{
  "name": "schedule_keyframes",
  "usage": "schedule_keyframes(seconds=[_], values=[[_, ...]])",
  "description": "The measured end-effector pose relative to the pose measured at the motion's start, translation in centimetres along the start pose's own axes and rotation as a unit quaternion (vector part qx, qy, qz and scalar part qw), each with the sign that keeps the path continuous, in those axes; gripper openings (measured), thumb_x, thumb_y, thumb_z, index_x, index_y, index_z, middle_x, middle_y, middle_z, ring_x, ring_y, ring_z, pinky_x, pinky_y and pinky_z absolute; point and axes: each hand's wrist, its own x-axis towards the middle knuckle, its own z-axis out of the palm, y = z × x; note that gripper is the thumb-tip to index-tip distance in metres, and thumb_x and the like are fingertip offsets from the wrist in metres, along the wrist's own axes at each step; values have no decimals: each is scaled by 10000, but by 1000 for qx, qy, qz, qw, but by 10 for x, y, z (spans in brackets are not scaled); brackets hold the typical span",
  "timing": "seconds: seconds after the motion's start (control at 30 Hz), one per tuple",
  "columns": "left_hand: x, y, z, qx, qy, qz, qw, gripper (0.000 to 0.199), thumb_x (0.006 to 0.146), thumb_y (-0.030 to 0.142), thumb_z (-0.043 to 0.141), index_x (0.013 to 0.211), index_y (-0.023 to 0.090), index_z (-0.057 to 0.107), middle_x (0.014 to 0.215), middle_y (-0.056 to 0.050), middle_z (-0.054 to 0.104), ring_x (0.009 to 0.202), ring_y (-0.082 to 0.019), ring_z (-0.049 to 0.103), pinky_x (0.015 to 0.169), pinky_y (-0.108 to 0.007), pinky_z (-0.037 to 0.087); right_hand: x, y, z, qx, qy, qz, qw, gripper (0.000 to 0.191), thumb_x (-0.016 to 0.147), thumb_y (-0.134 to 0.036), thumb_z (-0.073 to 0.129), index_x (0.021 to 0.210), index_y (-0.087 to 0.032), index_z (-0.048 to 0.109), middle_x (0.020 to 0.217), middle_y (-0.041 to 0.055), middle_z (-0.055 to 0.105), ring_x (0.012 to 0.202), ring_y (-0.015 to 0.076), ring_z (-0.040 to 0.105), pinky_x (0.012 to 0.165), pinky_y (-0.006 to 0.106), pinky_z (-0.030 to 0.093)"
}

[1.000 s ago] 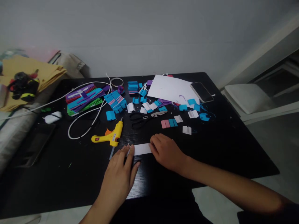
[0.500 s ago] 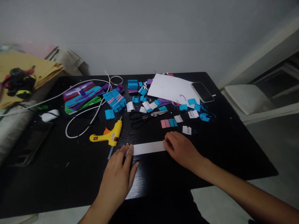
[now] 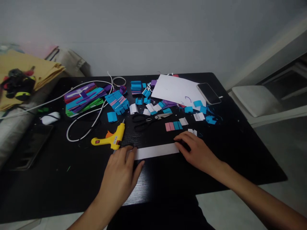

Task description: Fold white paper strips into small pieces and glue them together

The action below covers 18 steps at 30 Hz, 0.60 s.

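Observation:
A white paper strip (image 3: 157,151) lies lengthwise near the front of the black table. My left hand (image 3: 121,167) rests on its left end, with bent fingers pressing down and the thumb spread away to the right. At the other end, my right hand (image 3: 195,151) has thumb and fingers closed on the strip's tip. Just beyond my left hand is a yellow glue gun (image 3: 112,137), its glue stick partly covered by my fingers. Black-handled scissors (image 3: 151,118) lie behind the strip. A folded pink and blue paper piece (image 3: 173,126) sits between scissors and right hand.
Bundled coloured paper strips (image 3: 83,98) and a looped white cable (image 3: 69,131) occupy the left. White paper sheets (image 3: 177,89), folded blue and white pieces and a phone (image 3: 208,93) are at the back right. A dark tablet-like device (image 3: 31,147) and white earbud case (image 3: 51,118) lie far left.
My right hand has slid to the right along the strip, so a longer white stretch shows between my hands. My left fingers have bent more, and the hand has shifted slightly.

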Motion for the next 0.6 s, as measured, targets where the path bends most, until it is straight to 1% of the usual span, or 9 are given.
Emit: schedule_keyframes(seconds=[0.07,0.1,0.17,0.3,0.37,0.47,0.5,0.53,0.6], values=[[12,6,-2,-17,2,29,999,357,992,329,600,1251,85,623,1187,-191,644,1060,-341,644,893,-513,574,-1,0,0,17,-15,-17,1000,180,963,-255,667,1140,-222,664,1160,96,647,1063,258,660,936,466,566],[19,10,-2,-31,-10,53,998,312,990,295,605,1228,96,627,1189,-179,647,1044,-326,646,882,-495,579,-1,0,0,19,-23,-19,999,207,935,-260,716,1134,-225,670,1167,94,639,1073,262,654,946,473,564],[33,18,-1,-46,-52,86,994,263,985,263,612,1206,122,631,1159,-151,665,972,-303,654,817,-467,589,0,-1,0,25,-37,-12,999,224,894,-245,770,1094,-219,673,1153,87,637,1077,262,645,958,476,555],[63,31,0,-68,-138,113,982,146,986,235,600,1097,159,658,1052,-115,679,951,-291,657,806,-433,571,8,-6,-4,65,-56,2,996,150,873,-162,757,973,-205,654,1088,65,663,1040,240,647,928,431,547],[76,31,-1,-111,-172,99,974,119,995,242,580,1045,166,657,974,-88,674,873,-251,658,729,-358,537,14,-10,-7,110,-73,1,991,98,898,-112,690,911,-200,650,995,40,685,940,203,657,851,371,546],[87,25,0,-236,-234,48,942,212,1006,302,561,842,179,618,729,6,594,620,-144,556,565,-262,380,24,-17,-7,207,-88,9,974,72,920,-139,666,889,-204,670,873,3,704,797,165,651,751,315,528],[89,22,1,-283,-244,30,927,249,995,316,573,785,181,585,667,33,545,575,-120,503,541,-252,331,27,-18,-4,238,-65,22,969,31,912,-189,700,910,-207,676,873,3,708,798,167,654,751,319,531],[90,20,2,-325,-243,11,914,286,984,327,581,739,183,546,625,53,495,552,-105,455,531,-247,297,30,-20,-2,274,-40,34,960,76,901,-221,723,963,-211,680,896,8,714,820,173,669,767,327,543],[89,15,5,-390,-214,-31,895,337,969,350,591,695,186,482,599,73,420,549,-92,393,528,-239,264,37,-21,6,348,23,70,935,220,857,-280,779,1034,-211,669,980,33,724,912,190,700,815,344,573]])
